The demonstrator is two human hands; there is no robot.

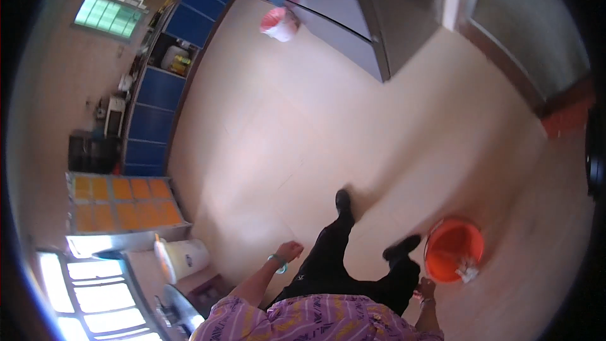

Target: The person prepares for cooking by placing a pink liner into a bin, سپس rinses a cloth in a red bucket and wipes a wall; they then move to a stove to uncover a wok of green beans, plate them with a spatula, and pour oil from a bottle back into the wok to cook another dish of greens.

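Observation:
My left hand (289,249) hangs over the floor beside my left thigh, its fingers loosely bent and nothing seen in it. A pale green bangle (280,265) circles that wrist. My right hand (426,289) is low by my right leg, just short of the orange bucket (438,239) in the picture. Blur and the leg hide whether those fingers hold anything. The bucket stands upright on the floor, with a crumpled whitish cloth (467,271) over its near right rim. My black shoes (343,202) are set apart, as in a stride.
A refrigerator-like cabinet (407,14) stands ahead, with a pink-and-white bin (286,31) beside it. Blue cupboards (154,85) line the left wall. An orange-panelled cabinet (128,203) and a white tub (187,258) stand at lower left. A doorway with a reddish sill (565,118) lies right.

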